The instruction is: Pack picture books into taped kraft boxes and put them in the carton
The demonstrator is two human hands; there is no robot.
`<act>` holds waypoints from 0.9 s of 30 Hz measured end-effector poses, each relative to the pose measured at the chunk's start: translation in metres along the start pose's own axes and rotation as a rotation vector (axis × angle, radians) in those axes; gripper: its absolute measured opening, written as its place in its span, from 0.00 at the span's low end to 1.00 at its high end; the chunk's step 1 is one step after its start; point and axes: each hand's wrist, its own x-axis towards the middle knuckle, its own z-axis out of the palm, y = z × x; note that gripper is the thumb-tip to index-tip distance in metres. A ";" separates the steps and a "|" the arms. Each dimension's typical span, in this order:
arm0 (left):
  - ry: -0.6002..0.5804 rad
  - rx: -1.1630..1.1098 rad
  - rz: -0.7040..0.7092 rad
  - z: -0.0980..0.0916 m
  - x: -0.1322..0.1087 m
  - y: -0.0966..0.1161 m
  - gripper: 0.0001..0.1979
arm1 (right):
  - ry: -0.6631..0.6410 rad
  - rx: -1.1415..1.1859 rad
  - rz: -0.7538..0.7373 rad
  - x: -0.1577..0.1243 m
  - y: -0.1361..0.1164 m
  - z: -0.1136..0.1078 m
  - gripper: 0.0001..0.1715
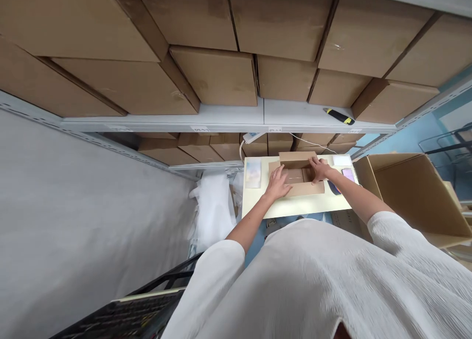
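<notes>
An open cardboard box (304, 187) lies on a pale yellow table, its flaps folded outward and its inside showing only bare cardboard. My left hand (277, 183) grips the box's left end, fingers apart over the edge and flap there. At the opposite end, my right hand (319, 169) is closed over the right wall, with some fingertips reaching inside. A flat, pale printed packet (253, 172) lies left of the box. To the right are a phone with a lit purple screen (347, 174) and a dark blue object (334, 187), partly hidden by my right forearm.
Closed cardboard boxes (217, 78) fill the shelf (228, 121) above the table (273, 210). A black-and-yellow utility knife (339, 116) rests on that shelf's edge. A power strip (254, 137) hangs below it. A large open carton (413, 196) stands right; white wrapping material (214, 211) is left.
</notes>
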 end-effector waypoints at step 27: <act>0.130 0.141 -1.064 -0.031 0.025 -0.170 0.19 | -0.057 -0.084 0.078 -0.020 0.003 0.001 0.98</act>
